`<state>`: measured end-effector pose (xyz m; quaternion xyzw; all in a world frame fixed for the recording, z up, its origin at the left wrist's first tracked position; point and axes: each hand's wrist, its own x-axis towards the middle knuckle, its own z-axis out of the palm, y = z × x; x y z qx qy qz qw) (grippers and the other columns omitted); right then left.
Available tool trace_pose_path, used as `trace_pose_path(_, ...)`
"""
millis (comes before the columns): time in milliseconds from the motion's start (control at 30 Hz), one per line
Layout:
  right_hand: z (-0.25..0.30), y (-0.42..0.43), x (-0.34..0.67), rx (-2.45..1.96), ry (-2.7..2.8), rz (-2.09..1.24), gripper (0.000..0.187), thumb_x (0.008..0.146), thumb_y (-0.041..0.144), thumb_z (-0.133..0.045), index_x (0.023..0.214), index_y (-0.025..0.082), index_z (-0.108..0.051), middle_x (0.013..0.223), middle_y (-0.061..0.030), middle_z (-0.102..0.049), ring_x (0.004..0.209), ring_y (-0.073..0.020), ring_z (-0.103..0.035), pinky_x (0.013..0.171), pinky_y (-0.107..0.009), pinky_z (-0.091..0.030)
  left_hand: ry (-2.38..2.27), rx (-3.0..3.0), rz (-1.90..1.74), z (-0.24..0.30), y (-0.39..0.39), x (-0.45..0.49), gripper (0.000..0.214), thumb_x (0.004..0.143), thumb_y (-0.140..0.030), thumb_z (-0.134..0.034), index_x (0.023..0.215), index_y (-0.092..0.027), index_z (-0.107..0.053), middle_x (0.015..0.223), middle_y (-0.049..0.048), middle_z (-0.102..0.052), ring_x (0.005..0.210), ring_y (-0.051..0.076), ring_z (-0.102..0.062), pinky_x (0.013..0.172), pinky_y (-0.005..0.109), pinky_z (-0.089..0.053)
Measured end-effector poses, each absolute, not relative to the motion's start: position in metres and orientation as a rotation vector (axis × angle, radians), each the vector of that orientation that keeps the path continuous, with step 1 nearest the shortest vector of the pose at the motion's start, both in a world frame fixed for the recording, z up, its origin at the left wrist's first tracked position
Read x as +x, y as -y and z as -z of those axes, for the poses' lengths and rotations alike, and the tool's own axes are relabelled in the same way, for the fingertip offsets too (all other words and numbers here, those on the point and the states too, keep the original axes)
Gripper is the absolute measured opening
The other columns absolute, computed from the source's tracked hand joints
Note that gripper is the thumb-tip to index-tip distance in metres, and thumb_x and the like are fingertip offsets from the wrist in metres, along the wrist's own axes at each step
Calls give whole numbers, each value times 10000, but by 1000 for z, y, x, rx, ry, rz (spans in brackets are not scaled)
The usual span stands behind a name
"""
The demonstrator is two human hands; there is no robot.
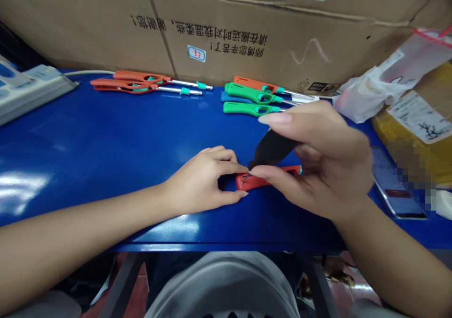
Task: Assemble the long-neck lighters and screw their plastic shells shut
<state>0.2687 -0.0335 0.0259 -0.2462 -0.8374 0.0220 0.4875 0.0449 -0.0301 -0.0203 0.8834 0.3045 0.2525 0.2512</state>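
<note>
From the head view, my left hand (pixel 203 180) steadies the red lighter (pixel 254 182) on the table (pixel 95 148) between thumb and forefinger. Just right of it, my right hand (pixel 328 162) grips a black-handled tool (pixel 272 149), its thin tip at the lighter's left end. Two orange lighters (pixel 123 86) lie beyond the left hand, green lighters (pixel 242 92) beyond the right.

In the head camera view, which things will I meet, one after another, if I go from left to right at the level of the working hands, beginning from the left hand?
Left hand → red lighter handle → right hand → phone.
</note>
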Motion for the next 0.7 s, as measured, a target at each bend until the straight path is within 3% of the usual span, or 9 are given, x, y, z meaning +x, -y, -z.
trace_pose_path(67, -28, 34, 269, -581, 2047, -146, 515, 895, 254, -738, 1379, 413, -659, 1151, 13, -792, 1114, -281, -723, 946, -469, -668, -833, 2401, -683, 20, 30, 45, 203, 898, -308, -779, 1076, -212, -795, 1054, 60, -758, 1007, 246, -710, 919, 401, -555)
trace_pose_path(200, -29, 37, 269, -530, 2018, -443, 616, 932, 138, -584, 1481, 418, -569, 1458, 13, -666, 1212, -288, -714, 905, -483, -684, -822, 2404, -698, 21, 29, 45, 278, 902, -338, -779, 1139, -195, -790, 1046, 77, -760, 1022, 267, -706, 970, 442, -551)
trace_pose_path(400, -31, 34, 266, -442, 1974, -202, 620, 792, 185, -869, 1340, 401, -677, 1108, 34, -794, 1012, -240, -741, 933, -414, -653, -824, 2402, -727, 21, 30, 46, 216, 887, -277, -779, 1086, -191, -789, 943, 40, -725, 913, 224, -690, 862, 377, -544)
trace_pose_path(533, -25, 37, 268, -498, 1987, -549, 642, 896, 135, -666, 1490, 358, -569, 1466, -23, -652, 1173, -296, -730, 953, -493, -664, -835, 2410, -712, 21, 30, 45, 208, 882, -295, -788, 1068, -202, -791, 959, 44, -727, 921, 229, -685, 859, 384, -534)
trace_pose_path(600, -24, 37, 269, -486, 1969, -591, 668, 894, 100, -658, 1489, 388, -561, 1461, -6, -654, 1148, -269, -740, 897, -446, -684, -836, 2404, -694, 22, 29, 45, 213, 891, -310, -782, 1078, -207, -789, 1008, 56, -741, 972, 243, -694, 893, 401, -540)
trace_pose_path(700, -26, 35, 268, -455, 1941, -372, 664, 861, 128, -760, 1452, 392, -609, 1356, 20, -715, 1052, -228, -747, 811, -372, -683, -825, 2400, -694, 22, 29, 45, 255, 902, -319, -773, 1131, -208, -777, 1035, 60, -751, 995, 247, -703, 932, 414, -550)
